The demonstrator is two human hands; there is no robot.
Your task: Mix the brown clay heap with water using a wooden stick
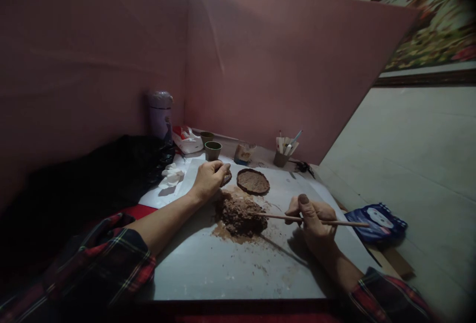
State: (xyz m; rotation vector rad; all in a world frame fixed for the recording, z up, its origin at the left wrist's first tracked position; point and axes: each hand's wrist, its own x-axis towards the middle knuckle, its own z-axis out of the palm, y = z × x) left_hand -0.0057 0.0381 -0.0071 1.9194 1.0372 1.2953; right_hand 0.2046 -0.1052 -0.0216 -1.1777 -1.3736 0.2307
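A thin wooden stick (277, 216) is gripped in my right hand (314, 216), the thumb on top of it. Its left tip reaches the edge of a mound of wet, crumbly brown soil-like material (241, 214) on the white board. My left hand (211, 179) is closed in a pinch just behind the mound. Something brown shows under those fingertips, mostly hidden, so I cannot make it out. Beyond the mound lies a round, shallow brown dish shape (253, 182) with a raised rim, between my two hands. Brown smears coat some fingers.
Dark cups (213, 151), a stained clear cup (243, 154) and a holder of tools (281, 157) line the back. Crumpled tissue (172, 175) and a black plastic bag (111, 174) lie left, near a purple bottle (161, 120). A blue packet (377, 224) lies right. Pink panels (278, 65) enclose the back.
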